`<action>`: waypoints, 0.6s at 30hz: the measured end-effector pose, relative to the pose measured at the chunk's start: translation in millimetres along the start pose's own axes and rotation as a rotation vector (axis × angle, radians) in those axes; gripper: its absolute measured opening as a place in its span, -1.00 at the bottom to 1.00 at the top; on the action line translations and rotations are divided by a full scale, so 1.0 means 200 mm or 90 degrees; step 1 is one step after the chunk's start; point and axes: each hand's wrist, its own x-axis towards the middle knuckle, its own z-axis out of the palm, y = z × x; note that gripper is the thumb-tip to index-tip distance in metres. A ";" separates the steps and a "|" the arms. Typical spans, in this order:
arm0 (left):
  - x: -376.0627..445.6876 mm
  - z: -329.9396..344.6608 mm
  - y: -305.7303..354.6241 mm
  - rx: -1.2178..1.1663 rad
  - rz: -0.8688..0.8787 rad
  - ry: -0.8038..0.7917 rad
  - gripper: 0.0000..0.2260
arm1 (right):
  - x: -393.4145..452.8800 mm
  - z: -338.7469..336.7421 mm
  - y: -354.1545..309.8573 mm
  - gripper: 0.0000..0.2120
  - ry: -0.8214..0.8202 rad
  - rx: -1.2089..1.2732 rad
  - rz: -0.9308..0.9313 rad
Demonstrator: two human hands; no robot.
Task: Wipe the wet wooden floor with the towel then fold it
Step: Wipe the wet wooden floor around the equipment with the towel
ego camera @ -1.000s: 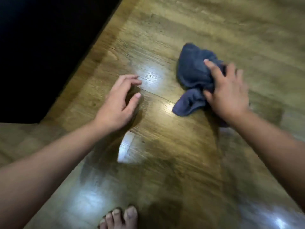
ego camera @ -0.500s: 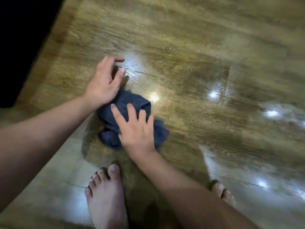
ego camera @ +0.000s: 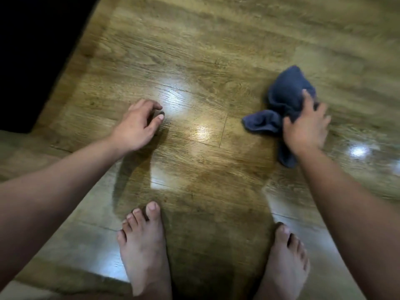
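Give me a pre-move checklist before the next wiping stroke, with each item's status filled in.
1. Right hand on the towel: ok, its fingers press down on the bunched blue cloth.
2. Towel in contact with the wooden floor: ok, it lies on the boards.
3. Left hand out of the towel's way: ok, it holds nothing and sits well apart from the cloth.
4. Feet off the wiping path: ok, left foot and right foot are nearer the person than the towel.
5. Floor dry: cannot tell, glare and blur hide any water.
6. Towel folded: not ok, it is crumpled.
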 end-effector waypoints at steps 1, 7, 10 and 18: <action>0.00 0.00 0.00 0.005 0.000 -0.001 -0.60 | 0.02 -0.01 0.05 -0.31 0.002 0.011 0.054; 0.10 -0.01 0.05 0.054 0.063 -0.003 -0.58 | -0.11 0.03 -0.09 -0.31 0.040 0.005 0.037; 0.19 0.03 0.11 0.038 0.088 0.028 -0.59 | -0.33 0.07 -0.29 -0.29 0.047 -0.006 -0.101; 0.38 0.11 0.20 -0.019 0.176 0.083 -0.72 | -0.74 0.21 -0.63 -0.23 -0.009 -0.028 -0.326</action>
